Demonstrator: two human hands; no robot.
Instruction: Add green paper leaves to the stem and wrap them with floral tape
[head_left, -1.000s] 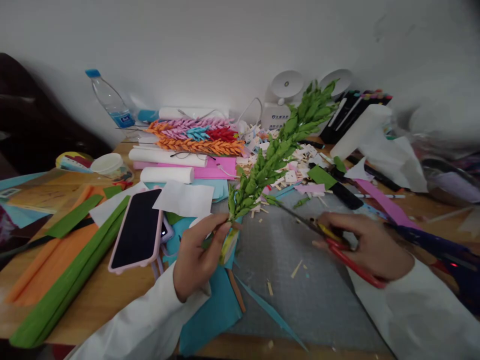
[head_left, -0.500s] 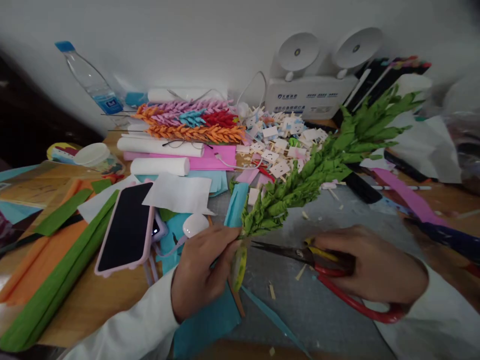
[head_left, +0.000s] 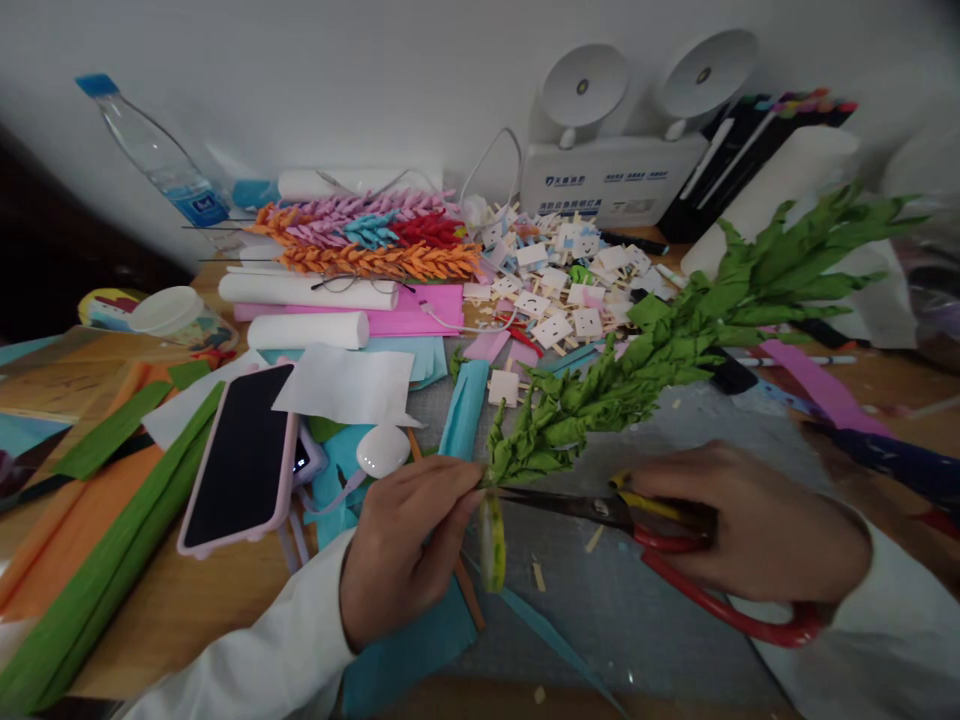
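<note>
My left hand (head_left: 409, 545) pinches the lower end of a green crepe-paper flower spike (head_left: 637, 370), which slants up to the right. A roll of clear tape (head_left: 492, 545) with a yellow-green core hangs just beneath that end, beside my fingertips. My right hand (head_left: 772, 530) is wrapped round red-and-yellow handled scissors (head_left: 600, 510). Their blades look nearly closed, and the tips reach the stem end above the tape roll, close to my left fingers. Whether the blades touch the tape cannot be made out.
Several finished paper spikes (head_left: 375, 260) in orange, pink, blue and red lie at the back beside a heap of small face cards (head_left: 555, 290). A phone (head_left: 244, 455), green crepe paper (head_left: 127, 570) and a water bottle (head_left: 161, 155) are at left. An emergency light (head_left: 600, 180) stands behind.
The scissor tips have come left to the stem end by my left fingers. The green spike's top has swung lower and right, and the view has shifted slightly.
</note>
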